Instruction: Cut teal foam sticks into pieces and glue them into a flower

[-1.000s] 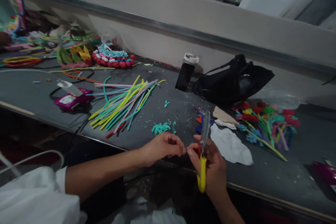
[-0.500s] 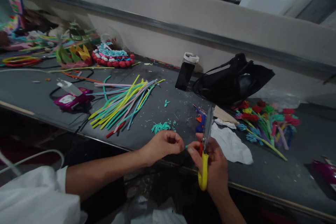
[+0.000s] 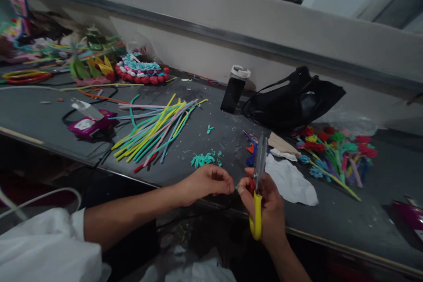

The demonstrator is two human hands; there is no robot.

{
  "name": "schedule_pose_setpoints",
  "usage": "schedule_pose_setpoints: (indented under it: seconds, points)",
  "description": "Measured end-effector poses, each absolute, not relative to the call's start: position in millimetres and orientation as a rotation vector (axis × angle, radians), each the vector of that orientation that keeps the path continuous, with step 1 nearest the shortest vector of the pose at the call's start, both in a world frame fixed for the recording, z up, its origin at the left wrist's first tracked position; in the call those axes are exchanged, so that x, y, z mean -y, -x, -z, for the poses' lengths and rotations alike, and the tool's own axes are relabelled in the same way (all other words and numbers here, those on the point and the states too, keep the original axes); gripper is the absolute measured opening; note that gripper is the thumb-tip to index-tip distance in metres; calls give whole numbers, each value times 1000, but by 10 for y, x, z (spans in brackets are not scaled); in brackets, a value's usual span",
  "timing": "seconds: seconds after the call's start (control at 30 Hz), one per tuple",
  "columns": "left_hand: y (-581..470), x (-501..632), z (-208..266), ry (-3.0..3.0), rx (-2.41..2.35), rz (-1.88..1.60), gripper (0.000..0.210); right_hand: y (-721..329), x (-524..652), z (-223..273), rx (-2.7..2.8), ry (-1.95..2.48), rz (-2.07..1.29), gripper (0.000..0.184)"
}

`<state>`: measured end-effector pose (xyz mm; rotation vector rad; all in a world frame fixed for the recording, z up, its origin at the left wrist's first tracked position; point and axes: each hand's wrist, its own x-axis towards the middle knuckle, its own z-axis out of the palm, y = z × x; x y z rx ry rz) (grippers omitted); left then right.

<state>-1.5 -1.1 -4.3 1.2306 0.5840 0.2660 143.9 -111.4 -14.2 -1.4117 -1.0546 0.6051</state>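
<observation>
"Here, over the front edge of the surface (image 3: 363,224), a person in a white sleeve (image 3: 46,242) brings both hands close together. What does the right hand (image 3: 269,202) hold?"

"Scissors (image 3: 260,161) with a yellow handle, blades pointing up, the grip clamped around them. Thumb and forefinger also pinch a teal piece (image 3: 235,187), mostly hidden, held just above that front edge."

"And the left hand (image 3: 211,180)?"

"Its grip is together, fingertips closed on the other end of the same piece. From where I stand, only a sliver shows between the two hands."

"What lies beyond them?"

"A heap of teal cuttings (image 3: 202,160) sits just behind the left hand, inside the front edge, with one small sprig (image 3: 210,129) farther back. To the left, fuzzy stems (image 3: 158,128) in yellow, teal, pink and blue fan out beside a purple device (image 3: 89,126)."

"On the other side?"

"A blue glue gun (image 3: 250,158) lies partly behind the scissors, a crumpled white sheet (image 3: 292,183) to its right. Bright fuzzy flowers (image 3: 343,150) are bunched toward the right end. A dark bottle (image 3: 233,94) and a black bag (image 3: 291,101) stand near the back edge."
</observation>
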Motion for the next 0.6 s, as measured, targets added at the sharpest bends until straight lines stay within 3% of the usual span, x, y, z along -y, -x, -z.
schedule_pose_setpoints:
  seconds: [0.13,0.27,0.37,0.6]
  points:
    - [33,26,46,-1311,-537,-229,20,-1414,1124,144,1098,1409,-588,34]
    - [73,-164,3,-1705,-522,-416,8,-1424,1114,123,1039,1436,-564,33]
    - [69,-461,-4,-2092,-725,-681,8,-1457,1103,103,960,1459,-557,34]
    - [-65,-1068,116,-2356,-1056,-700,14,-1479,1111,85,958,1500,-594,33]
